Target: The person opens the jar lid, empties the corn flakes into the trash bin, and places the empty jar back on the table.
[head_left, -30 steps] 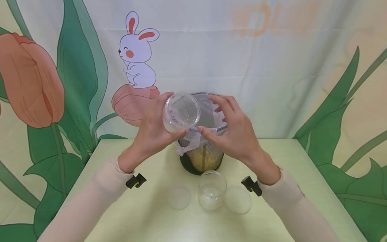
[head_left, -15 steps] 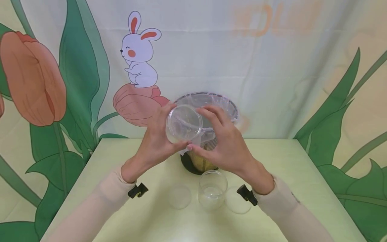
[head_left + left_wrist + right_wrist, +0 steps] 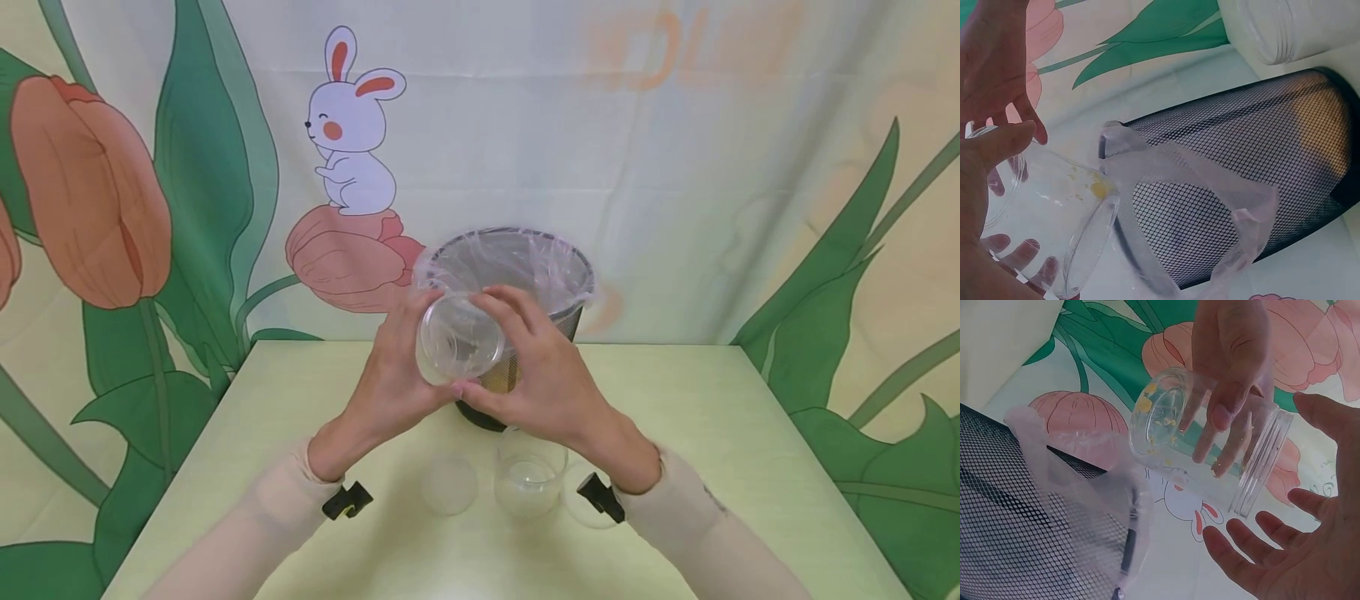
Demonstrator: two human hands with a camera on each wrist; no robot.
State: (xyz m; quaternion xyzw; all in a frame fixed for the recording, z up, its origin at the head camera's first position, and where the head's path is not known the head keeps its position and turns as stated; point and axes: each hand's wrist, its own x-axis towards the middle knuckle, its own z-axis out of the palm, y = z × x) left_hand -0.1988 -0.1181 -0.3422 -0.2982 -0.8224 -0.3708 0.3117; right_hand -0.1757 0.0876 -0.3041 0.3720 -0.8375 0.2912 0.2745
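Note:
My left hand (image 3: 393, 362) grips a clear plastic jar (image 3: 1047, 200) by its side, the thumb laid along the wall. The jar is tilted, its threaded mouth facing me and its base toward the bin. Yellow crumbs (image 3: 1145, 404) cling inside near the base. My right hand (image 3: 543, 375) is at the jar's mouth; in the right wrist view its fingers (image 3: 1250, 547) are spread and loosely bent around the rim, without a grip. Just beyond stands a black mesh wastebasket (image 3: 1210, 144) with a thin plastic liner (image 3: 555, 267) folded over its rim.
A second clear jar (image 3: 529, 479) stands upright on the pale green table (image 3: 315, 392) in front of the wastebasket. Flat round lids lie on either side: one left (image 3: 448, 485), one right (image 3: 581, 508), partly behind my right wrist. A printed curtain (image 3: 675, 208) hangs behind.
The jar in my left hand has come down and toward me, from over the wastebasket's opening to its near side. My right hand has moved left and down to the jar's mouth.

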